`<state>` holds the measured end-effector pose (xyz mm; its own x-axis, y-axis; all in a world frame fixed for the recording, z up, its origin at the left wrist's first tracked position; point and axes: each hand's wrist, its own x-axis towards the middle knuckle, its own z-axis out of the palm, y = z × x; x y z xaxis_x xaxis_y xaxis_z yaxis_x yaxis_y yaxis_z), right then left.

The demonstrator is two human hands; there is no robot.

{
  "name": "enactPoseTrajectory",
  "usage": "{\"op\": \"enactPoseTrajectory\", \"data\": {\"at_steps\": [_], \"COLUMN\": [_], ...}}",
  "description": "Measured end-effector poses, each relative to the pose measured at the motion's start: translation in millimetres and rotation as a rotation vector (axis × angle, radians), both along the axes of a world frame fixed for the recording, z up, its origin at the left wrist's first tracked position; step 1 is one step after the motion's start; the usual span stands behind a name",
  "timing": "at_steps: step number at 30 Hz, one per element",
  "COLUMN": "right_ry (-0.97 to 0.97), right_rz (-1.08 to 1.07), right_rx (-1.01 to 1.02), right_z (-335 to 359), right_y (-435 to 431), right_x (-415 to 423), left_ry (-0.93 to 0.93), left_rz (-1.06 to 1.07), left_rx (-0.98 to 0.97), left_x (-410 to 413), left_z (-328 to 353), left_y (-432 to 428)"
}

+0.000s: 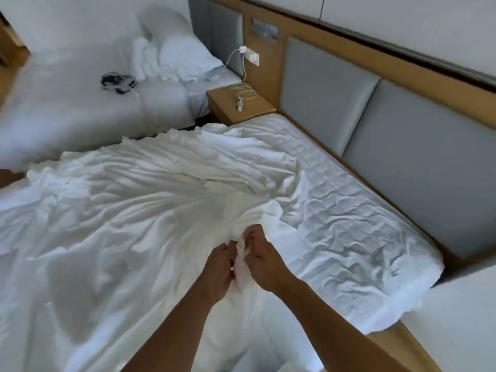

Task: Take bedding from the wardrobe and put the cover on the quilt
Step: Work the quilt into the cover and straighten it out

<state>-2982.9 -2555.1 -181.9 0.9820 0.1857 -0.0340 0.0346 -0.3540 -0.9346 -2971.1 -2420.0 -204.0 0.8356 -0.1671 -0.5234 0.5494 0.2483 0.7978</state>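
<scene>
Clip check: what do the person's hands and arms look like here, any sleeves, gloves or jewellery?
Left hand and right hand are bare: no gloves, no ring or watch visible. Both forearms are uncovered down to the frame's edge; no sleeve shows.

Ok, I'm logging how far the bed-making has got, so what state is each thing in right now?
Cover: crumpled, spread out, one bunch gathered up.
Left hand: fingers pinch that bunch.
Right hand: fingers pinch the same bunch.
Quilted layer: wrinkled, uncovered on the headboard side.
Charger: plugged into the wall, cable trailing onto the nightstand.
</scene>
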Motion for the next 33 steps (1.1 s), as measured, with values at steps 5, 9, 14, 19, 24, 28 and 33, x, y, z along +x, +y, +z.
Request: {"op": "enactPoseTrajectory", "data": {"at_steps": [5, 9, 14, 19, 24, 28, 33], "right_ry": [-0.115, -0.103, 0.767, 0.757, 0.941, 0.882, 0.898], "right_rz": [-0.112, -0.294, -0.038, -0.015, -0.050, -0.076, -0.119], "right_rx": [0.094, -0.212, 0.020, 0.477, 1.018, 0.708, 0.602], "right_z": [1.7, -4.0, -5.5, -23.3, -28.4, -18.3, -21.7], "right_y": [-16.4, -13.2, 9.1, 14.9, 26.9, 38.2, 39.5], "right_x": [25.8, 41.9, 50.9, 50.3, 31.3, 36.8, 43.1], "left_ry": [0.072, 0.165, -0.020, -0.158, -0.156, -0.184, -0.302], "left_rz": [0.356, 0.357, 0.091, -0.019, -0.086, -0.211, -0.280], "left_rx": [-0.159, -0.248, -0.251, 0.142, 0.283, 0.392, 0.639], "left_x": [-4.4, -13.7, -12.9, -3.9, 13.8, 15.7, 19.9], "left_z": [-2.9, -5.0, 6.1, 11.2, 21.4, 14.6, 11.2], "left_y": [-15.3, -2.1, 5.2, 23.6, 49.6, 48.8, 56.0]}}
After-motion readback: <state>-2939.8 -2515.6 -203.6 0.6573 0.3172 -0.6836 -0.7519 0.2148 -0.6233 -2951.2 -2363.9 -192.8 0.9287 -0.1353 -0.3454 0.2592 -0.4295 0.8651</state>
